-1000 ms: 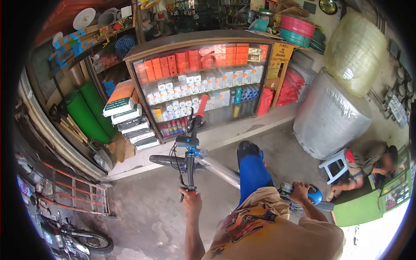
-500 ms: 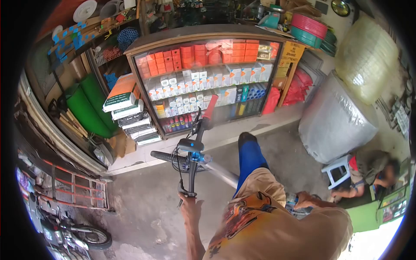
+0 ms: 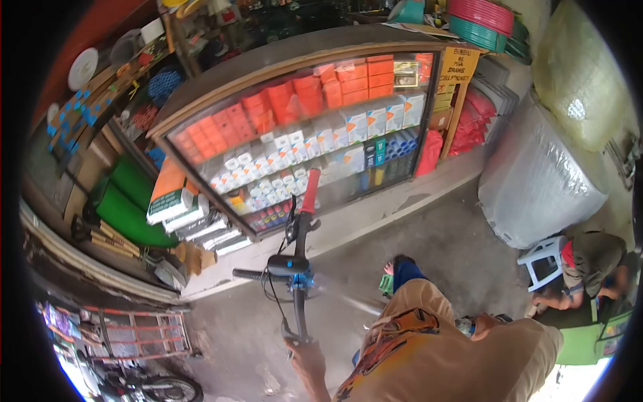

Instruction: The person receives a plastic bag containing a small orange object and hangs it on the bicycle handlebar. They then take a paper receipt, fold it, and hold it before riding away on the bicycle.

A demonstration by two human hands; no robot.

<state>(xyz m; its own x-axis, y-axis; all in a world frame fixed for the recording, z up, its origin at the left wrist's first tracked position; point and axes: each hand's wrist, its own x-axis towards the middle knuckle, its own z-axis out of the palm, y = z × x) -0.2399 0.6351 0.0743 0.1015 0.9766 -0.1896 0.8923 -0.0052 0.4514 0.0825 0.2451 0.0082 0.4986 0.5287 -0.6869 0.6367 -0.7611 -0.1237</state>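
My left hand (image 3: pixel 307 358) is wrapped round the near end of a bicycle handlebar (image 3: pixel 301 315). The bar's far end has a red grip (image 3: pixel 310 191), with nobody's hand on it. A black box-shaped unit (image 3: pixel 288 265) sits at the middle of the bar, beside a blue stem (image 3: pixel 300 281). The front tyre (image 3: pixel 248 274) points left, and the pale frame tube (image 3: pixel 355 301) runs back toward my body. Low by my right side, my right hand (image 3: pixel 486 325) is closed beside a small bluish labelled item (image 3: pixel 465 326); what it grips I cannot tell.
A glass display case (image 3: pixel 301 134) stands ahead on a pale ledge (image 3: pixel 335 240). Stacked sacks (image 3: pixel 174 197) are left of it, a big silver roll (image 3: pixel 536 181) right. A crouching person (image 3: pixel 593 264) is beside a stool (image 3: pixel 541 260); a motorcycle (image 3: pixel 157 388) is lower left.
The view has tilted and shifted. My blue-clad leg, stretched forward before, is now drawn back, and a green sandal shows. My left hand stays on the handlebar.
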